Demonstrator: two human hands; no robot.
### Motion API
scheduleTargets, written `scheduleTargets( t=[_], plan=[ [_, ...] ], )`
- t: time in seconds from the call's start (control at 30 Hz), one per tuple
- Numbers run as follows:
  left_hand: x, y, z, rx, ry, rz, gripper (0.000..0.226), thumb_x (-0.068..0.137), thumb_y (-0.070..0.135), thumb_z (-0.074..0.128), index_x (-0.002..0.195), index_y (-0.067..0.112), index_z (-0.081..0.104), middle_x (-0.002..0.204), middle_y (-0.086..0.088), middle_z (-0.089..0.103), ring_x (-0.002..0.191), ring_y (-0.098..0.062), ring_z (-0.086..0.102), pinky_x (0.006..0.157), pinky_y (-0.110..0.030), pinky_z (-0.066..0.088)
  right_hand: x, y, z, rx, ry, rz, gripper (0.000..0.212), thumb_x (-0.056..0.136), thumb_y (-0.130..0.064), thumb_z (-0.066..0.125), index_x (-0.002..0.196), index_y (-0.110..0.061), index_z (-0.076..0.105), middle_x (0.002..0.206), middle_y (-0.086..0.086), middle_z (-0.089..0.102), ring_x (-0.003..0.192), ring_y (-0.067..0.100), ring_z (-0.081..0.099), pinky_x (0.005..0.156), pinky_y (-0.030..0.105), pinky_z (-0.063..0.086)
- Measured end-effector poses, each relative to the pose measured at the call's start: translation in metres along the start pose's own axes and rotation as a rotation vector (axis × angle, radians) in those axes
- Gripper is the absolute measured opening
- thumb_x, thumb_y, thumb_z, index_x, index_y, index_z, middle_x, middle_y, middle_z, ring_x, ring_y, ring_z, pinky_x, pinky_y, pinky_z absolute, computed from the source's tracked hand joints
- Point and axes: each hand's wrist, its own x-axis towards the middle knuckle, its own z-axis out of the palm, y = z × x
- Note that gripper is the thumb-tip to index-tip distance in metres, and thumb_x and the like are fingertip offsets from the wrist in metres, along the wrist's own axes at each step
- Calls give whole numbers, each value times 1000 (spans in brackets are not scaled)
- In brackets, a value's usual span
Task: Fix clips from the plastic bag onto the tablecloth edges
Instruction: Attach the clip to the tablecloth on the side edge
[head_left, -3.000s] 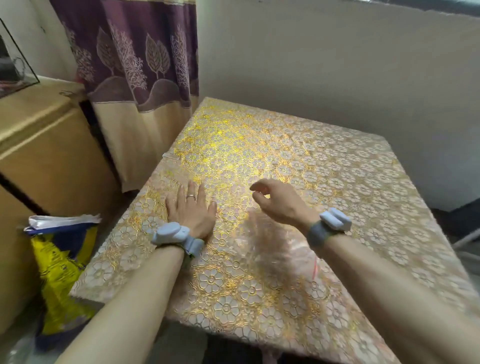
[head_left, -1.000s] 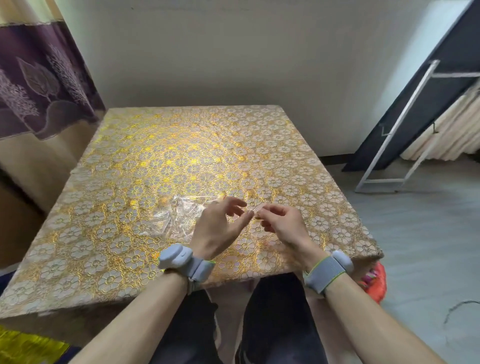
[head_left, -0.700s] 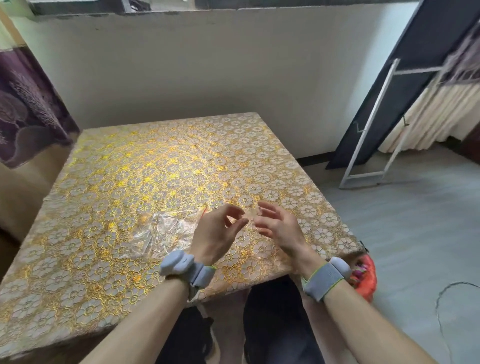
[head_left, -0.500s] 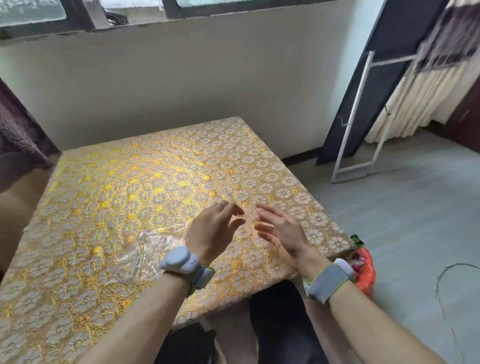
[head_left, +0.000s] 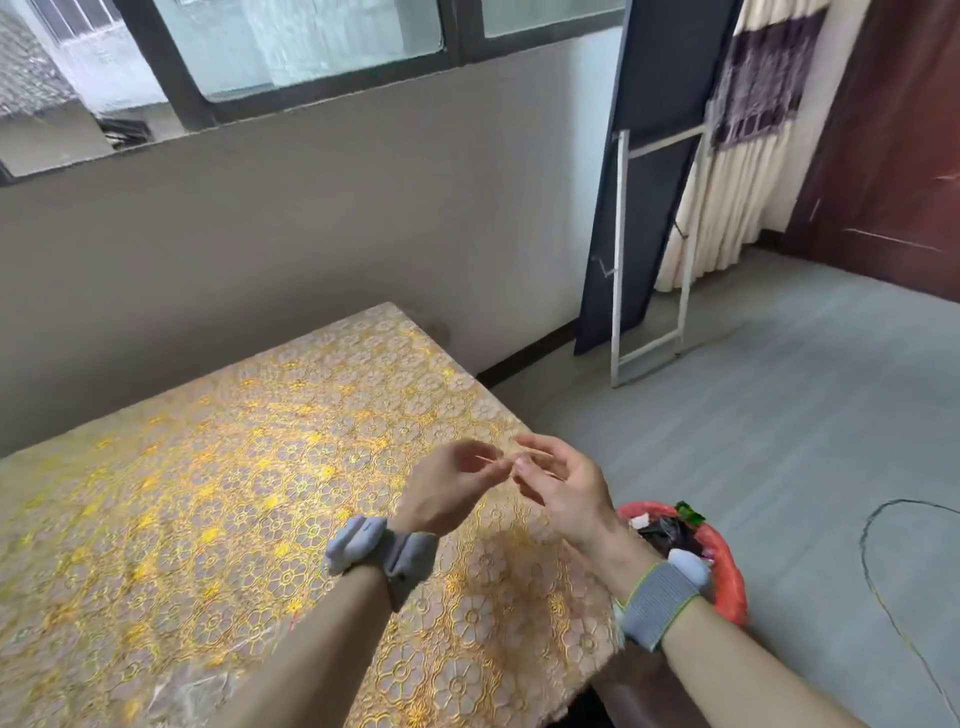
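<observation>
A gold floral tablecloth (head_left: 218, 493) covers the table, with its right edge (head_left: 524, 426) running just under my hands. Both hands hover above that right side, fingertips meeting. My left hand (head_left: 449, 493) and my right hand (head_left: 566, 491) pinch a small clear clip (head_left: 511, 460) between them; it is thin, blurred and hard to make out. My right hand's other fingers are spread. The clear plastic bag (head_left: 208, 691) lies crumpled on the cloth at the lower left, partly hidden by my left forearm.
A red bag of rubbish (head_left: 727, 571) sits on the floor beside the table's near right corner. A folded metal frame with a dark panel (head_left: 649, 234) leans on the wall. A thin cable (head_left: 883, 582) loops across the grey floor.
My view has swung right and upward. Both hands left the bag and rose toward the table's right edge, holding the clip between their fingertips. The bag now lies behind at the lower left.
</observation>
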Motion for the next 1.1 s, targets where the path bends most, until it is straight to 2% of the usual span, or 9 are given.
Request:
scheduleTargets(
  t=[0.1, 0.17, 0.33, 0.4, 0.5, 0.63, 0.8, 0.97, 1.1],
  plan=[
    [47, 3, -4, -45, -82, -9, 29, 92, 32, 64, 110, 10, 71, 87, 5, 73, 62, 14, 61, 55, -4, 43, 35, 0, -3, -41, 65, -30, 24, 93, -21, 69, 117, -27, 68, 106, -1, 73, 92, 13, 70, 86, 31, 58],
    [74, 3, -11, -18, -108, -18, 27, 93, 32, 62, 107, 12, 72, 86, 5, 73, 64, 11, 62, 55, -4, 41, 58, 0, -1, -82, 106, -58, 22, 92, -27, 70, 114, -29, 69, 106, -4, 73, 94, 9, 69, 86, 27, 57],
    [133, -4, -27, 140, -203, -18, 27, 92, 37, 61, 99, 16, 77, 91, 4, 75, 89, -12, 69, 86, -33, 53, 109, -3, 9, -196, 123, -98, 23, 96, -28, 65, 117, -21, 71, 100, -13, 72, 95, 1, 66, 87, 16, 52],
    [166, -6, -28, 294, -229, 2, 27, 92, 39, 60, 94, 19, 78, 93, 2, 76, 91, -17, 69, 90, -38, 52, 135, 0, 13, -245, 167, -88, 22, 96, -29, 64, 116, -22, 70, 96, -12, 72, 91, 5, 67, 86, 17, 53],
    [199, -1, -25, 400, -244, 32, 25, 89, 36, 59, 89, 20, 79, 92, -4, 76, 90, -25, 69, 89, -42, 52, 157, -4, 14, -281, 242, -54, 13, 97, -30, 62, 106, -23, 68, 83, -17, 66, 79, 3, 62, 68, 6, 46],
    [232, -4, -17, 463, -280, -14, 22, 88, 28, 60, 91, 16, 78, 90, -3, 72, 95, -28, 67, 90, -39, 51, 181, -1, 10, -366, 291, -14, 19, 97, -34, 60, 111, -24, 68, 90, -15, 68, 91, 10, 64, 81, 22, 48],
    [248, -12, -13, 552, -410, -91, 23, 89, 41, 63, 99, 25, 76, 78, 12, 59, 77, -7, 52, 64, -19, 40, 192, 10, 11, -447, 285, 74, 22, 96, -33, 61, 111, -20, 69, 100, -5, 72, 95, 13, 64, 79, 20, 44],
    [256, -13, -8, 682, -471, -175, 33, 92, 43, 57, 120, 28, 69, 118, 8, 63, 106, -13, 56, 83, -23, 40, 203, 10, 11, -523, 273, 185, 21, 93, -35, 62, 98, -18, 74, 88, -5, 69, 87, 15, 61, 77, 23, 45],
    [269, -14, -8, 631, -464, -266, 40, 86, 30, 65, 118, 7, 67, 117, -11, 66, 115, -30, 59, 90, -33, 47, 211, -1, 10, -604, 235, 252, 24, 90, -38, 66, 93, -16, 77, 86, -2, 72, 85, 20, 62, 73, 23, 45]
  ],
)
